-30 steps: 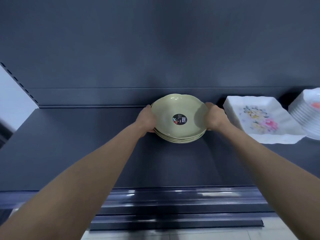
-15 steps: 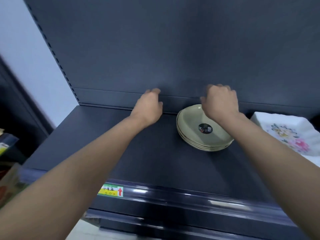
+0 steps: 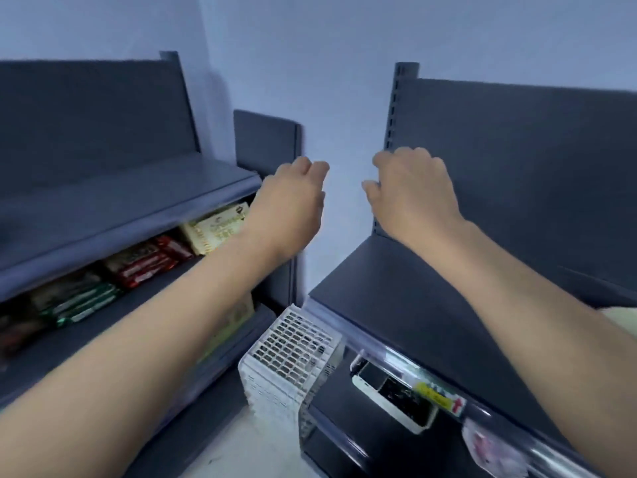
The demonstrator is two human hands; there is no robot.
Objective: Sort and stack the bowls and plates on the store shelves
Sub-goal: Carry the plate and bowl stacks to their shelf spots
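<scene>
Plates [image 3: 624, 320]: only a pale green sliver shows at the right frame edge on the dark shelf [image 3: 413, 322], probably the stack's rim; facing and long axis cannot be told. Left hand [image 3: 293, 205] and right hand [image 3: 413, 194] are raised in air, apart, fingers loosely curled, holding nothing. Versus half a second ago, the view has swung left: the stack is nearly out of frame, and snack packets [image 3: 138, 267] and a white mesh basket [image 3: 293, 353] are now visible.

Shop: gondola shelving [image 3: 396, 305], price label [image 3: 437, 396] on rail, packaged goods [image 3: 138, 263], prob. snacks.
</scene>
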